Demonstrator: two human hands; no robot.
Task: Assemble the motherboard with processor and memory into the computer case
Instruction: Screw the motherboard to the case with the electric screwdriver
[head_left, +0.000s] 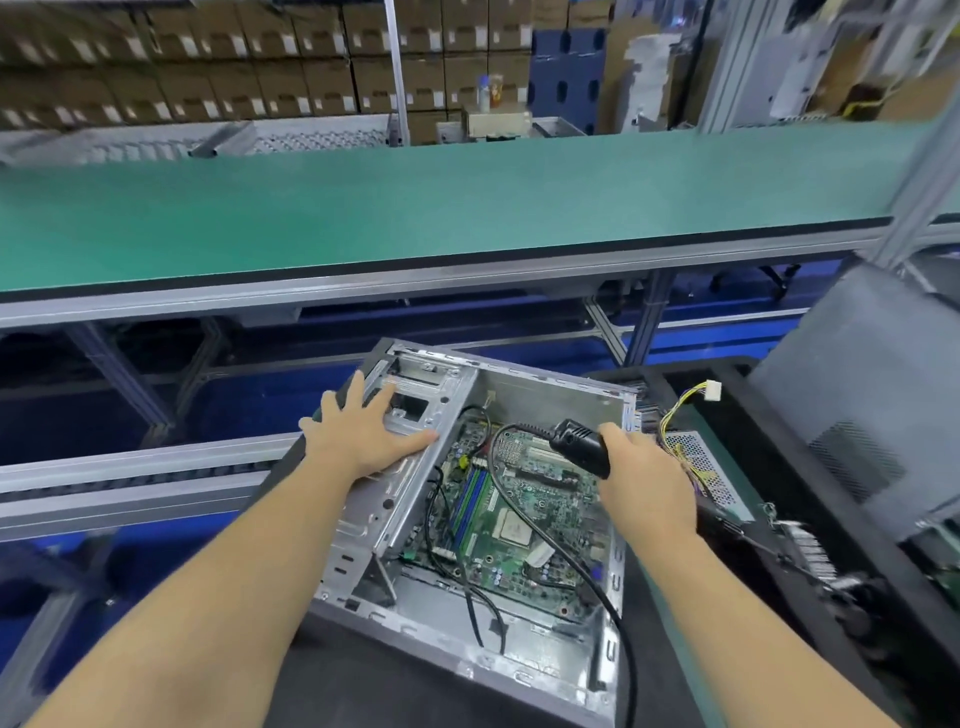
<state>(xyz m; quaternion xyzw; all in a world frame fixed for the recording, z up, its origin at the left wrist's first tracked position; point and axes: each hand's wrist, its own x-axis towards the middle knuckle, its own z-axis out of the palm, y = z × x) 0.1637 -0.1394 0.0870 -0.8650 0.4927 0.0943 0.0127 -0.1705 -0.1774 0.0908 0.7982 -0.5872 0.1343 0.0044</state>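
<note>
Motherboard (519, 514), green and already seated inside an open computer case (550, 395), lies below and between a person's two bare hands, seen from a head-worn camera looking down. Left hand (358, 436) rests flat with fingers spread on the silver drive cage (410, 415) at the case's left side, thumb stretched toward the board, holding nothing. Right hand (644, 478) is curled around the handle of a black corded tool (579, 447), whose blunt head points left over the upper part of the board; whether it touches the board cannot be told. From the tool a black cable (550, 545) loops down across the board and trails out over the near right edge of the case. On the board, blue memory sticks (470, 509) stand in their slots along the left side, and a square silver processor (514, 530) sits just beside them toward the middle. Thinner black wires (467, 597) run along the board's lower left. The case lies on its side, tilted, on a dark work surface (389, 691). To its right, a perforated metal power supply (701, 467) with yellow wiring (680, 405) lies just beside the case wall. Beyond the case runs a long green conveyor belt (415, 208) on a grey metal frame, and behind that stand stacked cardboard boxes (234, 57), blurred.
</note>
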